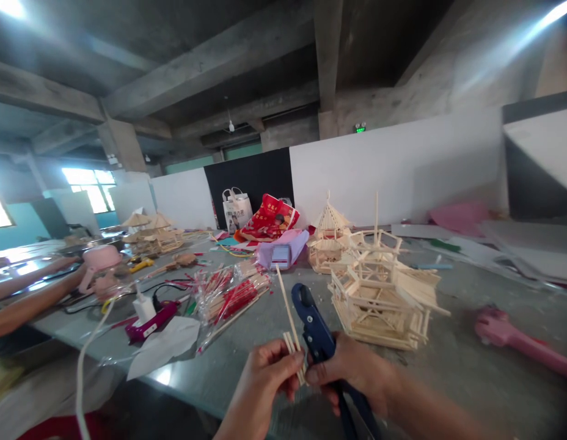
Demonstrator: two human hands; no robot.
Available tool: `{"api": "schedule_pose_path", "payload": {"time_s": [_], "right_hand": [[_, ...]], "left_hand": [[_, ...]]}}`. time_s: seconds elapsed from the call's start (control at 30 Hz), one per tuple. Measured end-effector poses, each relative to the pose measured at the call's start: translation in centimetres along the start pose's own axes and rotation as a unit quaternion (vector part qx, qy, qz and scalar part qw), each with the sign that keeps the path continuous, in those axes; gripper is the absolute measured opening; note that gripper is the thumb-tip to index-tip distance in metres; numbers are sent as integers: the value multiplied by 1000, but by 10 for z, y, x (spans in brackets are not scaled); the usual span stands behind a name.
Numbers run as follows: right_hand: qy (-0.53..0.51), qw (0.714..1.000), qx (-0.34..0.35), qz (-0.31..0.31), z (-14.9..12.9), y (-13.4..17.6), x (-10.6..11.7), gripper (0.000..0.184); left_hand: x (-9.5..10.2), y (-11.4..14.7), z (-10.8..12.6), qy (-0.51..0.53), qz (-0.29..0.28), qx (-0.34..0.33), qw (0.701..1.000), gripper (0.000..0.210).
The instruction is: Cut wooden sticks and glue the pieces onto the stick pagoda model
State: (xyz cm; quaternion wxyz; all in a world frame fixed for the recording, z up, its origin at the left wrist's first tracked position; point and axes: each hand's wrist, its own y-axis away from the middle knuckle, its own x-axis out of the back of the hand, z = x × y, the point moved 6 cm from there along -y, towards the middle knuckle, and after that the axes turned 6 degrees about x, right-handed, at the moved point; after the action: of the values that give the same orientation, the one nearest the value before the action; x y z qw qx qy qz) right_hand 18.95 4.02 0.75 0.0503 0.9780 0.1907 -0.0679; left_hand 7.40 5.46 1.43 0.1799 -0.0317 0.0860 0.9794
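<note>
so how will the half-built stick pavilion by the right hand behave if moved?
Stick pavilion: probably light for its size, mostly open framing. Likely fragile; thin roof slats jut out. Tipping seems unlikely given its broad base.

The left hand was bare, and so was the right hand — both ungloved, with the thumb and knuckle outlines plain to see. The left thumb was rounded at its tip; the right thumb looked short and blunt from this angle. The left forearm was uncovered as far as the bottom edge of the view, which cut it off. More of the right forearm showed, likewise bare and smooth in outline — though blurred towards the lower right. Finer marks were too soft to make out.
</note>
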Motion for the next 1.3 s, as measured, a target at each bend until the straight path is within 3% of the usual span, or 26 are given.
{"api": "schedule_pose_path", "payload": {"time_s": [0.1,0.2,0.33,0.43,0.67,0.87,1.07,1.3], "right_hand": [[2,1000,-3,30,5,0,5,13],[5,997,6,73,7,-2,13,14],[15,994,7,111,6,-4,19,16],[19,993,8,120,3,-3,22,18],[16,993,21,116,2,1,27,18],[107,980,76,148,-16,-9,28,15],[180,958,170,145,-51,-33,-3,14],[182,954,188,143,-47,-44,-16,9]], "left_hand": [[1,-3,-3,-14,-7,4,1000,25],[9,-7,3,-105,25,-36,994,26],[26,-14,10,-300,99,-103,943,23],[34,-21,5,-373,109,-116,914,24],[36,-22,1,-425,99,-137,889,23],[32,-17,6,-444,98,-143,879,22],[33,-17,5,-434,88,-179,879,20],[32,-19,11,-439,61,-194,875,20]]}}
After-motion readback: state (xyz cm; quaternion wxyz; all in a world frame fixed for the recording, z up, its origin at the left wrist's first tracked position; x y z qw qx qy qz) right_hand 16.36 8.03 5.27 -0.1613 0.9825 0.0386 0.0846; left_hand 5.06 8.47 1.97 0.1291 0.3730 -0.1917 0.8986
